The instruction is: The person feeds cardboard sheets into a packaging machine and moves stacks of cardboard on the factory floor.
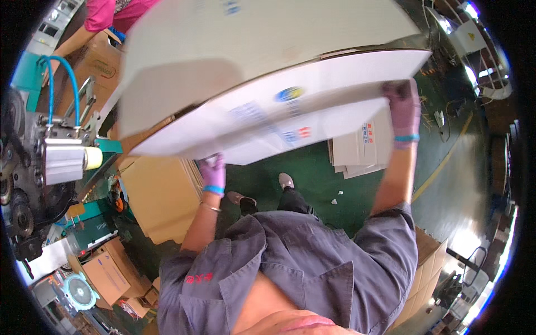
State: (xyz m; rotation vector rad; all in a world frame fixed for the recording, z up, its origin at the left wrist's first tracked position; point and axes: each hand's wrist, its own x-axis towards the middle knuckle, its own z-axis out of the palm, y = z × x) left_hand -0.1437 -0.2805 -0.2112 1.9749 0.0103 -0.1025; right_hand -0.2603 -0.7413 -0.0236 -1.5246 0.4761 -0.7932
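A big flattened white cardboard carton (268, 72) fills the upper middle of the view, held up in the air by both hands, its printed flap (290, 117) hanging along the lower edge. Below the fingers lies the green floor (312, 173), and on it, just under the right-hand fingers, a stack of flat white carton blanks (360, 151). A tall pile of brown cardboard sheets (162, 195) stands below and to the outside of the left-hand fingers. Farther out on that side sits a grey machine (33, 167) with blue air hoses (61, 78) and a roll of tape (92, 158).

The right hand (403, 109), in a purple glove, grips the carton's right end; its fingers curl over the edge, pressed against the board. The left hand (212, 172), also gloved in purple, holds the lower edge of the flap from beneath, fingers pinching the board, though most of them are hidden behind it.

Another person's pink sleeve (106, 14) shows beyond the carton, well away from the left-hand fingers.
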